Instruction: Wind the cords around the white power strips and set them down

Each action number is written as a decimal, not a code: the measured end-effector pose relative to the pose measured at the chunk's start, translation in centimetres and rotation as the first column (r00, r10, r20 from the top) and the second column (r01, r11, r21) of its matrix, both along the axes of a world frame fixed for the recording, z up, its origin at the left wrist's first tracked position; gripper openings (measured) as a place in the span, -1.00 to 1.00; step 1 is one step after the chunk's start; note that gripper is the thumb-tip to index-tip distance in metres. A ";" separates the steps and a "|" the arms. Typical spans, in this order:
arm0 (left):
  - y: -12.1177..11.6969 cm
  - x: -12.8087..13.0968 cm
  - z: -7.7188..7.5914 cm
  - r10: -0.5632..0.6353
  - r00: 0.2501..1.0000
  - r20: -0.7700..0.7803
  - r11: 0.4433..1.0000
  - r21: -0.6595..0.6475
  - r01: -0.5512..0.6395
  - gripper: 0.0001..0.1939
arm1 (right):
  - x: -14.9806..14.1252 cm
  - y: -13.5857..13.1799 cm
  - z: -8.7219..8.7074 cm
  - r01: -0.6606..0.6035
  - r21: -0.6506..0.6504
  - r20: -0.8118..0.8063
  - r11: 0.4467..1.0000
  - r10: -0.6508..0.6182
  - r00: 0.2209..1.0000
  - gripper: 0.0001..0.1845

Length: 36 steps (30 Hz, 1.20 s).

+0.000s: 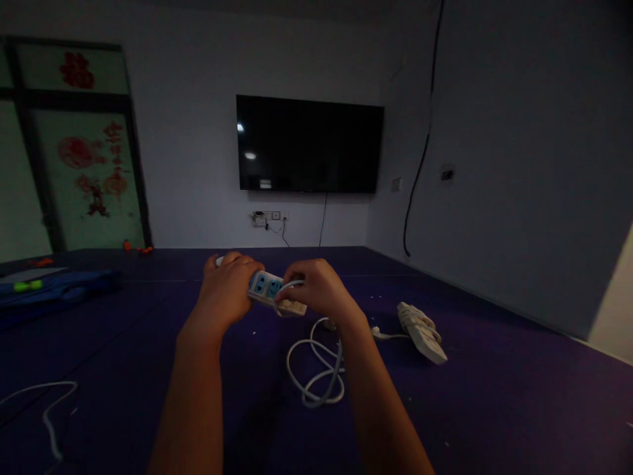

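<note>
A white power strip point(266, 285) with blue sockets is held slantwise above the purple surface. My left hand point(228, 284) is closed around its left end. Near the strip's right end, my right hand point(312, 287) pinches the white cord point(291, 285), which passes around the strip there. Loose loops of white cord point(316, 401) lie below, between my forearms. To the right of my right forearm rests a second white power strip point(422, 335), its own cord wrapped around it and its plug end point(378, 333) lying beside it.
The purple surface point(475, 409) reaches to the walls. Another white cord point(49, 422) lies at the lower left. Blue cloth point(74, 287) with a yellow-green item point(28, 285) is farther left. A black cable point(420, 165) hangs down the right wall; a television point(311, 145) is mounted ahead.
</note>
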<state>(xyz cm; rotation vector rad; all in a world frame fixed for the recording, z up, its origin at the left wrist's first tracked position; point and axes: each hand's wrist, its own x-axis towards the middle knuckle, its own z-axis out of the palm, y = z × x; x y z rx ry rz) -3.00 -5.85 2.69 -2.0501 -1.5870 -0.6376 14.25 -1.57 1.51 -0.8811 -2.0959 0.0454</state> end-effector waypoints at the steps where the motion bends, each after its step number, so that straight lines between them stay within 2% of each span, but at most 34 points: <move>1: -0.1 0.1 0.0 -0.001 1.000 -0.011 1.000 -0.024 0.001 -0.61 | 0.4 0.1 0.0 -0.041 -0.028 -0.022 0.999 0.040 0.999 -0.83; 5: -0.1 0.5 0.1 -0.051 0.999 -0.021 0.992 -0.117 0.048 -0.58 | 1.8 0.3 0.0 -0.179 -0.171 -0.137 0.969 0.157 0.978 -0.85; 9: 0.5 0.3 0.1 -0.213 0.977 0.028 0.958 -0.190 0.214 -0.56 | 2.8 0.7 -0.1 -0.312 -0.347 -0.292 0.884 0.215 0.932 -0.81; 11: 0.8 0.1 0.0 -0.275 0.959 0.074 0.940 -0.187 0.284 -0.60 | 3.0 0.9 -0.3 -0.369 -0.384 -0.354 0.846 0.234 0.905 -0.78; 19: 1.1 -1.0 -0.1 -0.435 0.864 0.254 0.872 -0.121 0.474 -0.52 | 3.1 2.3 -1.0 -0.513 -0.311 -0.522 0.800 0.308 0.796 -0.67; 24: 0.4 -0.6 0.4 -0.502 0.763 0.406 0.809 -0.090 0.581 -0.47 | 2.9 2.5 -1.2 -0.637 -0.264 -0.645 0.724 0.359 0.675 -0.63; 27: 0.0 -0.3 0.6 -0.518 0.658 0.546 0.771 -0.034 0.636 -0.47 | 2.9 2.6 -1.4 -0.601 -0.239 -0.674 0.762 0.315 0.668 -0.67; 29: 0.0 -0.2 0.5 -0.523 0.531 0.666 0.744 0.053 0.666 -0.45 | 2.9 3.0 -1.7 -0.555 -0.213 -0.683 0.804 0.283 0.673 -0.72; 31: 0.3 -0.2 0.4 -0.523 0.410 0.747 0.757 0.186 0.627 -0.42 | 2.6 3.6 -1.9 -0.525 -0.192 -0.685 0.829 0.270 0.677 -0.75; 32: 0.5 -0.2 0.3 -0.520 0.374 0.768 0.779 0.247 0.577 -0.40 | 2.4 3.9 -2.1 -0.520 -0.194 -0.680 0.832 0.268 0.682 -0.74; 34: 1.1 -0.1 0.2 -0.493 0.363 0.790 0.836 0.316 0.448 -0.38 | 1.7 4.5 -2.3 -0.518 -0.212 -0.665 0.829 0.266 0.698 -0.69; 36: 1.9 0.1 0.0 -0.456 0.392 0.799 0.880 0.340 0.331 -0.38 | 0.7 4.9 -2.4 -0.517 -0.229 -0.645 0.825 0.270 0.715 -0.68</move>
